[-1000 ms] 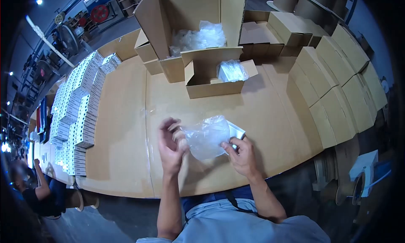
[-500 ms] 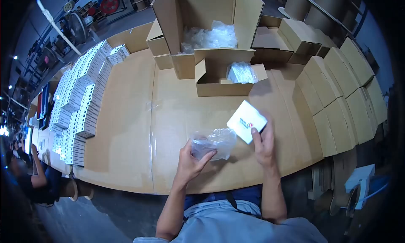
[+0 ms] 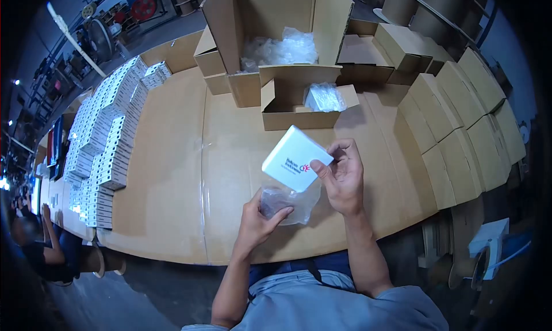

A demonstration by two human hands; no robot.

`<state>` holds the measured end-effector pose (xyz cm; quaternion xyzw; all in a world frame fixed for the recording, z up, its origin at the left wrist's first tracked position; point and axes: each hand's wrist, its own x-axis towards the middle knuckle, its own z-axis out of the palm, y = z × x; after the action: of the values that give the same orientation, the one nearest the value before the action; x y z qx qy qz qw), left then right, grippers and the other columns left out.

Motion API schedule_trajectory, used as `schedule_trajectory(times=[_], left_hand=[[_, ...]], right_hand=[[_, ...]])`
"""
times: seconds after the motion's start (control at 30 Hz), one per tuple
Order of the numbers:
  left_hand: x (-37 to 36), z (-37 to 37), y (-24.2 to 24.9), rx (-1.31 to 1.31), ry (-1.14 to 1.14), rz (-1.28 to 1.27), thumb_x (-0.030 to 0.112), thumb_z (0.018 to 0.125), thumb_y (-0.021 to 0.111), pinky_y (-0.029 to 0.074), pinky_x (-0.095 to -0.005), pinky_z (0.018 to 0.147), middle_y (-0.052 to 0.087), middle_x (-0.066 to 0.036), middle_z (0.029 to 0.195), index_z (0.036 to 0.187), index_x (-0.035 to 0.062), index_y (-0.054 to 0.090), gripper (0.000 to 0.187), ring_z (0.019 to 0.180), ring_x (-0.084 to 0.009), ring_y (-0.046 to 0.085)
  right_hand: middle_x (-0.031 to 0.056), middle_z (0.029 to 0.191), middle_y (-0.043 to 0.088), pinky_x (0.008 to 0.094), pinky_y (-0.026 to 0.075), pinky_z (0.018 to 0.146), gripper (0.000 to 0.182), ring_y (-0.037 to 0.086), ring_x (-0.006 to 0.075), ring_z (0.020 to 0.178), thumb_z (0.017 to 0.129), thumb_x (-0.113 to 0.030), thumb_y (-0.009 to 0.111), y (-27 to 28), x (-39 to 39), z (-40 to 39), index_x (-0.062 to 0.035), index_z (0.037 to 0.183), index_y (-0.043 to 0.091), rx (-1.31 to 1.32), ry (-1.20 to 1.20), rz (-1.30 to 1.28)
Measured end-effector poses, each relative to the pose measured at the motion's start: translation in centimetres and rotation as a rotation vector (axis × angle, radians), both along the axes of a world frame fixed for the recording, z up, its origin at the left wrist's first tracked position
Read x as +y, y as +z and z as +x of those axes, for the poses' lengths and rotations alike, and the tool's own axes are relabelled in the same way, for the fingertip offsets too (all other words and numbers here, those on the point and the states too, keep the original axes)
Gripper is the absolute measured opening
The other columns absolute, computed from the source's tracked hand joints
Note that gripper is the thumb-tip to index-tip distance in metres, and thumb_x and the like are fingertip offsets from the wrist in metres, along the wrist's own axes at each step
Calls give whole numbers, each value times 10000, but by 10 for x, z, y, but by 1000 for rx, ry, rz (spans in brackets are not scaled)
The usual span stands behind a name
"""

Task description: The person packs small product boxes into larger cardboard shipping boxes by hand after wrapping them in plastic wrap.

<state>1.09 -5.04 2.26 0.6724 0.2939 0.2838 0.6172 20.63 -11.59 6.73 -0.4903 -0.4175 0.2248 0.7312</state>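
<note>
My left hand point(image 3: 259, 223) grips a clear plastic bubble bag point(image 3: 296, 207) over the front middle of the table. My right hand point(image 3: 345, 178) holds a flat white box point(image 3: 295, 158) with printed text and a small red logo, thumb on its face. The white box is tilted, and its lower corner is at the bag's opening; whether it is inside cannot be made out. Beyond the hands, an open small carton point(image 3: 302, 121) holds a bubble-wrapped white box point(image 3: 325, 98) at its right end.
A large open carton point(image 3: 244, 89) with bubble bags point(image 3: 282, 48) stands at the back. Stacked small white boxes point(image 3: 106, 129) line the left side. Brown cartons point(image 3: 454, 135) are stacked at the right. Another person point(image 3: 52, 245) is at the far left.
My right hand has moved left and turned, bringing the white box from the right to above the bag. My left hand still holds the bag. The view has shifted slightly.
</note>
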Motion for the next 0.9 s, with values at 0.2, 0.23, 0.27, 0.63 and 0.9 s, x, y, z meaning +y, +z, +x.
schedule_trajectory(times=[0.2, 0.23, 0.27, 0.63, 0.9], left_hand=[[3, -2, -1, 0, -3, -64, 103, 847, 816, 562, -305, 812, 742, -113, 988, 1160, -28, 635, 384, 911, -150, 702], [2, -1, 0, -13, 0, -68, 106, 846, 817, 562, -305, 809, 742, -113, 981, 1155, -28, 638, 381, 905, -150, 702], [2, -1, -1, -5, -5, -62, 108, 845, 818, 562, -304, 805, 743, -112, 972, 1149, -27, 641, 378, 896, -149, 703], [5, 0, -4, 31, -38, -16, 103, 837, 818, 560, -299, 784, 738, -100, 936, 1136, -21, 645, 367, 859, -134, 697], [3, -1, -9, -122, 18, -159, 101, 949, 702, 539, -278, 800, 700, -61, 1020, 1196, -31, 617, 292, 922, -117, 657]], right_hand=[[29, 1023, 505, 281, 458, 909, 302, 529, 116, 965, 923, -24, 722, 0, -7, 14, -31, 1122, 495, -19, 98, -28], [27, 1023, 502, 279, 453, 904, 295, 524, 115, 962, 929, -32, 716, 1, -8, 15, -30, 1125, 495, -42, 105, -36], [25, 1023, 498, 278, 448, 900, 289, 518, 115, 959, 936, -39, 711, 1, -8, 16, -29, 1127, 495, -65, 112, -43], [10, 940, 518, 248, 425, 829, 199, 477, 84, 880, 977, -107, 669, -2, 0, 16, -21, 1092, 531, -126, 214, -131], [28, 895, 576, 261, 499, 806, 196, 559, 79, 836, 988, -127, 657, -4, 12, 5, -3, 1073, 532, -119, 153, -275]])
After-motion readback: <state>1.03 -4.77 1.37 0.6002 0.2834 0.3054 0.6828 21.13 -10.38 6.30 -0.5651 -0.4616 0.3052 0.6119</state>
